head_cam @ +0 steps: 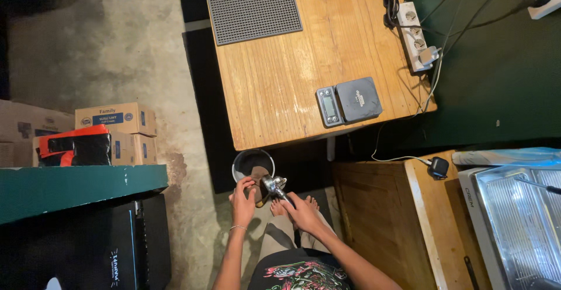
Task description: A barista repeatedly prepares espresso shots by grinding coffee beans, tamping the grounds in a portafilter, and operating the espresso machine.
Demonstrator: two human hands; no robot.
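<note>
I see my right hand (304, 213) wrapped around the dark handle of a shiny metal portafilter (273, 183), held over a round black bin (252, 164) on the concrete floor below the wooden bench (292, 85). My left hand (243, 199) curls against its basket; the fingertips are hard to make out.

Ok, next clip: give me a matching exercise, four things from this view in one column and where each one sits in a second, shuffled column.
Things:
1. digital scale
2. power strip
3. portafilter
4. grey ribbed mat

Places:
A. over the small bin on the floor
B. along the wooden table's right edge
C. at the table's far end
D. near the table's front right corner

Pairs: 1-D, 2-B, 3-A, 4-C. The right hand grips the portafilter's handle; the left hand is at its basket.
</note>
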